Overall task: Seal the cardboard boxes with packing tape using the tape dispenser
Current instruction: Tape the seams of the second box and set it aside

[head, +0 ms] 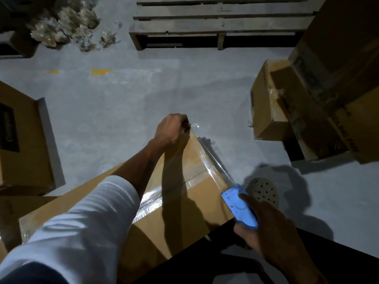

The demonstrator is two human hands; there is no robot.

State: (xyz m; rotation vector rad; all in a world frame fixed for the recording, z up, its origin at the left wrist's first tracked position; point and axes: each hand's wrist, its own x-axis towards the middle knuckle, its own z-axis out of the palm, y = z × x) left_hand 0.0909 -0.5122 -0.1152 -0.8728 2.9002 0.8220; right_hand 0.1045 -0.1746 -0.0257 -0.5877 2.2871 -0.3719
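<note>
**One head-worn view, looking steeply down**

The single wide-angle camera sits on the person's head, facing forward and down. It looks close over a cardboard box (180, 203), with the grey floor (114, 103) and a wooden pallet (217, 23) farther ahead.

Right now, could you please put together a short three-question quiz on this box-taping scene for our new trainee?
1. True or false: the right hand holds the blue plastic tape dispenser.
2. The left hand pinches the clear packing tape at which corner of the brown cardboard box? A) far B) near
3. Fill in: beyond the grey floor lies a wooden ____.

Key: 1 true; 2 A; 3 pallet.
</note>
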